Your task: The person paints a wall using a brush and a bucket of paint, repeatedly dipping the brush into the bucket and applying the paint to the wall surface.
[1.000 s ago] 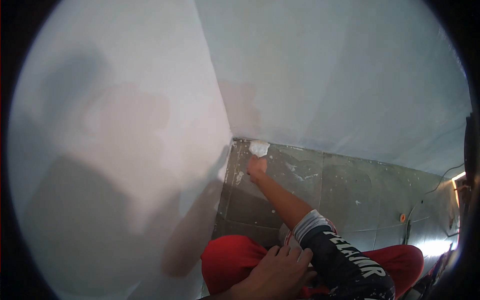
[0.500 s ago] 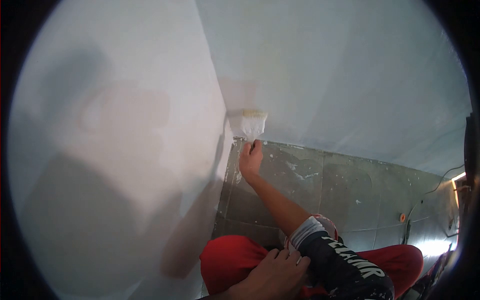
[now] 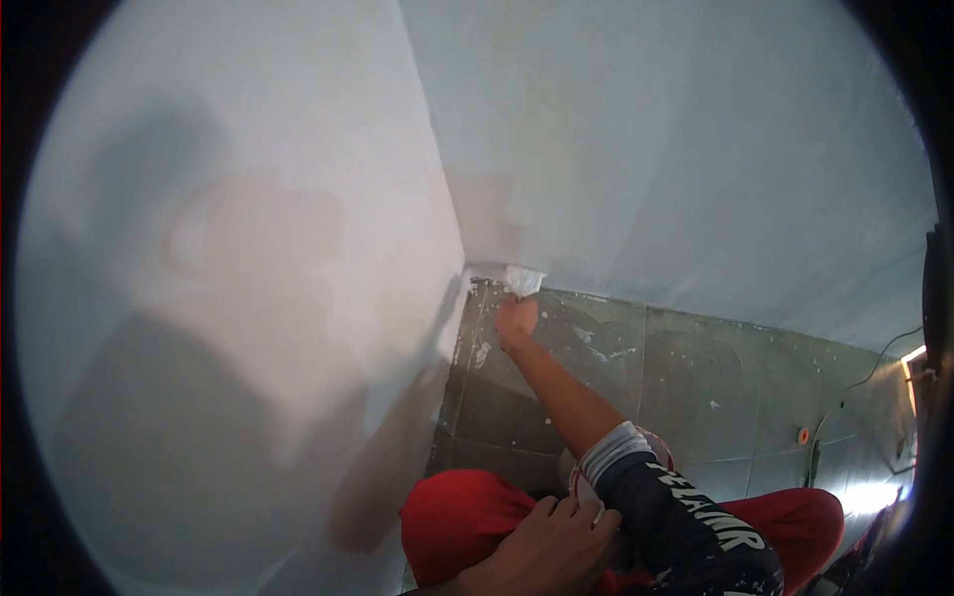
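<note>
My right hand (image 3: 516, 320) is closed round the handle of a wide, flat paintbrush (image 3: 524, 278), smeared with white. It reaches low into the corner, where the brush touches the foot of the grey-white wall (image 3: 646, 149), just above the floor tiles. Beside my red-clothed knee (image 3: 462, 521), my left hand (image 3: 552, 541) has its fingers bent over something hidden beneath them. Behind my right sleeve shows part of a rounded white and red object (image 3: 579, 480), mostly covered.
A pale wall (image 3: 258, 368) with shadows and pinkish patches rises on the left. Dark grey floor tiles (image 3: 696, 358) carry white splashes. To the right lie a small orange ring (image 3: 803, 436) and a thin cable (image 3: 874, 370), near a bright light patch.
My right hand has brought the paintbrush down the wall toward the floor edge, and its bristle end is lower. My left hand has stayed in place.
</note>
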Available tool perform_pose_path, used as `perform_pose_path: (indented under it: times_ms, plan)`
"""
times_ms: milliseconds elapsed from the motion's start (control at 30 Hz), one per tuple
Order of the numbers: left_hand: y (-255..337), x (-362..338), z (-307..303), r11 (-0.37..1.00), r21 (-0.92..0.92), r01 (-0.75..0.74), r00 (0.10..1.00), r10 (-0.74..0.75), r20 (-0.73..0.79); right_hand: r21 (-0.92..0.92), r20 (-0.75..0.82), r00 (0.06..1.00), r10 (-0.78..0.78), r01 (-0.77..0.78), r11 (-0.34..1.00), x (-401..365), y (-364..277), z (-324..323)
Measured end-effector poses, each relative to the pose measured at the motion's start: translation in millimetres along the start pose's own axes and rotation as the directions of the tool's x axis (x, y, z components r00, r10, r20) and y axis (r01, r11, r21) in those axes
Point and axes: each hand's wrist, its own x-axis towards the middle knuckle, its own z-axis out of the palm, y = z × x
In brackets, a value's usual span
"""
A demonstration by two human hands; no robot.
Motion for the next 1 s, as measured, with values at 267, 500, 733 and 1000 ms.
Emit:
perform_pose_path:
  times_ms: [267, 500, 733, 1000]
  plan:
    - [0.0, 0.1, -5.5, 0.999, -0.032, -0.03, 0.999, 0.029, -0.029, 0.221, -0.089, 0.906, -0.414, 0.423, 0.879, -72.1, -49.7, -40.7]
    - [-0.4, 0.1, -8.6, 0.997, -0.049, -0.055, 0.999, 0.054, -0.004, -0.09, -0.192, 0.944, -0.268, 0.255, 0.963, -8.1, 7.3, -24.0]
    - [9.8, -4.0, -14.7, 0.997, -0.045, -0.061, 0.998, 0.061, 0.011, 0.185, 0.163, 0.961, 0.222, -0.251, 0.95, -10.2, -39.5, -69.2]
    - [18.0, -4.8, -19.4, 0.997, -0.05, -0.051, 0.998, 0.054, 0.045, 0.137, -0.096, 0.858, -0.506, 0.514, 0.847, -107.1, -141.5, -135.8]
